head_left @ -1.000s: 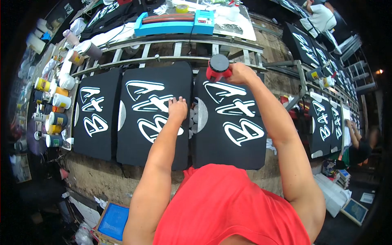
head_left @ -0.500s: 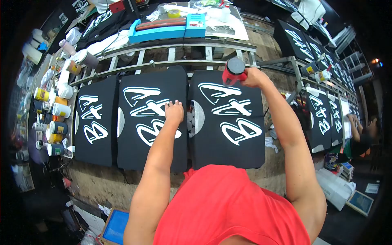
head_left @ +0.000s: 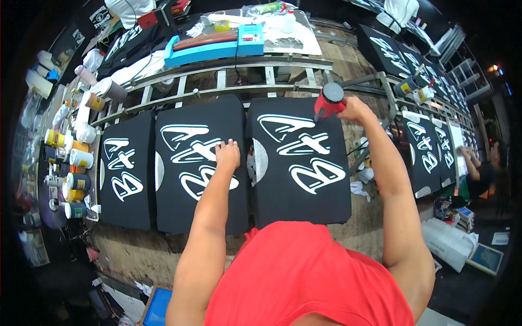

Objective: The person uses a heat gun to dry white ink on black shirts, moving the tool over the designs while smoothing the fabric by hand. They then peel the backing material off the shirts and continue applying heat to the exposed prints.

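Observation:
My right hand (head_left: pixel 356 110) is wrapped round the handle of a red heat gun (head_left: pixel 329 101) with a round black end. Its nozzle points down over the top right of a black printed panel (head_left: pixel 326 204) with white lettering. On the neighbouring black panel (head_left: pixel 217 209), my left hand (head_left: pixel 227 154) rests over the lettering near its right side, fingers apart and holding nothing. A third black panel (head_left: pixel 128 212) with the same white lettering lies farther left. A pale grey half circle (head_left: pixel 260 162) shows at the left edge of the right panel.
Paint tubs (head_left: pixel 81 158) crowd the left side. Behind the panels runs a metal rail (head_left: pixel 217 91), with a blue machine (head_left: pixel 215 50) beyond it. More printed panels (head_left: pixel 424 155) stand to the right, where another person's arms (head_left: pixel 471 163) show. Below left is a blue-framed screen (head_left: pixel 157 308).
My right hand has carried the heat gun to the right across the right panel. My left hand stays on the middle panel. The whole view has shifted slightly.

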The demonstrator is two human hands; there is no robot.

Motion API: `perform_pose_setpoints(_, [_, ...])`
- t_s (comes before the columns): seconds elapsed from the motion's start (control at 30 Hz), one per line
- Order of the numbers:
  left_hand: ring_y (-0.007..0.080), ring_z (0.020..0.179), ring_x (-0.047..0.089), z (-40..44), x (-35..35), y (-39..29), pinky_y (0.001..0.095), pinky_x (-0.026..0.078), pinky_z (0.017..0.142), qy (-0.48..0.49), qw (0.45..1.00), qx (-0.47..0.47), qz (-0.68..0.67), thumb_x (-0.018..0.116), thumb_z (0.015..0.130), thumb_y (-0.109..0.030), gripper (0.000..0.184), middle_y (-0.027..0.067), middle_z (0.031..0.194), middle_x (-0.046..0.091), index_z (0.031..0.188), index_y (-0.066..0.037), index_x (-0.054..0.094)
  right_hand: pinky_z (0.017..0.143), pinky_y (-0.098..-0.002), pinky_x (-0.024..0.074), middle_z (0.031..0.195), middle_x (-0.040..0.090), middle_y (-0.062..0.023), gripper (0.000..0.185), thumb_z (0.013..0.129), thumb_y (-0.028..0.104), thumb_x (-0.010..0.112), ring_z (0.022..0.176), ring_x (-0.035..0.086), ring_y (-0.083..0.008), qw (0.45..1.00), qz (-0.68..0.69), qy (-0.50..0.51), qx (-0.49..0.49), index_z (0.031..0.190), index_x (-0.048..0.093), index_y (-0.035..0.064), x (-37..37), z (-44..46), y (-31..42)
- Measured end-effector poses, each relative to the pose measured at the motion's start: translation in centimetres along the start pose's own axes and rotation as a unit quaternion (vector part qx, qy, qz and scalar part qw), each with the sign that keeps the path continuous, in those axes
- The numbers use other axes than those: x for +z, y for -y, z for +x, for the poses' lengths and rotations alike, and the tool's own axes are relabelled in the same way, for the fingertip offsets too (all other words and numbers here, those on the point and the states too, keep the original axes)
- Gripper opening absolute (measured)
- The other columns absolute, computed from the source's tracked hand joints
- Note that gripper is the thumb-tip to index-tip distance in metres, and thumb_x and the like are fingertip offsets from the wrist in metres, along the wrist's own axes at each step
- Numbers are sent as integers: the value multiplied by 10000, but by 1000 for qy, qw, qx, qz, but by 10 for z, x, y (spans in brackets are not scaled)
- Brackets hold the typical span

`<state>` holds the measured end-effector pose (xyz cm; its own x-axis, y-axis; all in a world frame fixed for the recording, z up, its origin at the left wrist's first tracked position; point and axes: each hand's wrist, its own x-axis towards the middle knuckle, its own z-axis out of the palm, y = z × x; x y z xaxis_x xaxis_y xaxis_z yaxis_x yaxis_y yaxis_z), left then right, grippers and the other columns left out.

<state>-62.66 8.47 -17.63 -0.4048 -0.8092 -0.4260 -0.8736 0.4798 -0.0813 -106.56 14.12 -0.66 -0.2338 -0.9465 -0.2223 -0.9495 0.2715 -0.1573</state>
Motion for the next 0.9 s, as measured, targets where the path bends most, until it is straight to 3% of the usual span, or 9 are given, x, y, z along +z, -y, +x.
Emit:
perform_pose_setpoints(0.13, [322, 1457, 416, 1, 4, 0, 524, 281, 1215, -9, 1000, 3, 4, 464, 1005, -163, 520, 66, 1610, 415, 1521, -95, 454, 739, -418, 574, 864, 735, -196, 446, 699, 271, 793, 754, 714, -337, 991, 92, 79, 58, 1054, 721, 11, -6, -11, -9])
perform_pose_setpoints(0.2, [319, 1455, 421, 2, 4, 1, 524, 281, 1214, -6, 1000, 1, 5, 475, 1001, -167, 520, 65, 1604, 424, 1517, -98, 462, 846, -432, 567, 951, 743, -224, 538, 698, 307, 775, 925, 723, -366, 998, -1, 56, 39, 1149, 703, 23, -8, -17, -5])
perform_pose_setpoints(0.23, [319, 1455, 421, 2, 4, 1, 524, 281, 1214, -6, 1000, 1, 5, 475, 1001, -167, 520, 65, 1604, 424, 1517, -98, 462, 846, -432, 567, 951, 743, -224, 538, 698, 307, 775, 925, 723, -366, 998, -2, 55, 38, 1149, 703, 23, -12, -21, -1])
perform_pose_setpoints(0.33, [321, 1453, 422, 2, 4, 1, 523, 283, 1212, -12, 1000, 1, -5, 476, 1002, -169, 517, 63, 1604, 424, 1514, -99, 466, 874, -448, 560, 976, 740, -241, 531, 698, 310, 775, 972, 714, -386, 977, 109, 150, 106, 1132, 709, 10, -12, -23, 2])
perform_pose_setpoints(0.4, [321, 1448, 428, 2, 4, 1, 528, 289, 1208, -11, 1000, 1, -1, 468, 1007, -171, 509, 63, 1599, 431, 1510, -96, 470, 765, -422, 575, 881, 743, -202, 507, 677, 288, 827, 800, 729, -348, 997, 62, 14, -37, 1073, 713, -8, 7, -14, -2])
perform_pose_setpoints(0.47, [320, 1448, 429, 2, 6, 1, 530, 290, 1207, -12, 1000, 2, -3, 460, 1010, -169, 505, 63, 1599, 430, 1510, -96, 470, 798, -418, 570, 906, 743, -206, 505, 673, 288, 828, 850, 728, -349, 998, 55, 19, -33, 1070, 716, -5, 10, -7, 6])
perform_pose_setpoints(0.53, [319, 1447, 429, 3, 7, 3, 532, 290, 1206, -13, 1000, 3, -3, 452, 1014, -168, 501, 63, 1600, 429, 1509, -96, 470, 864, -424, 565, 983, 736, -239, 497, 701, 319, 779, 934, 717, -372, 988, 84, 129, 24, 1090, 721, 16, -15, -17, 39])
perform_pose_setpoints(0.63, [318, 1448, 428, 2, 9, 2, 535, 288, 1206, -22, 1000, 1, -12, 436, 1019, -163, 494, 61, 1599, 430, 1507, -97, 472, 811, -423, 560, 917, 746, -186, 448, 683, 251, 820, 848, 719, -302, 996, 55, 42, -49, 1049, 723, 12, 8, -1, 41])
perform_pose_setpoints(0.9, [319, 1449, 425, 1, 4, 3, 533, 293, 1202, -14, 1000, -3, -24, 444, 1023, -166, 484, 54, 1602, 429, 1502, -101, 480, 795, -412, 555, 910, 737, -195, 444, 686, 270, 817, 836, 711, -311, 991, 88, 57, -77, 1040, 723, 18, 23, 29, 74])
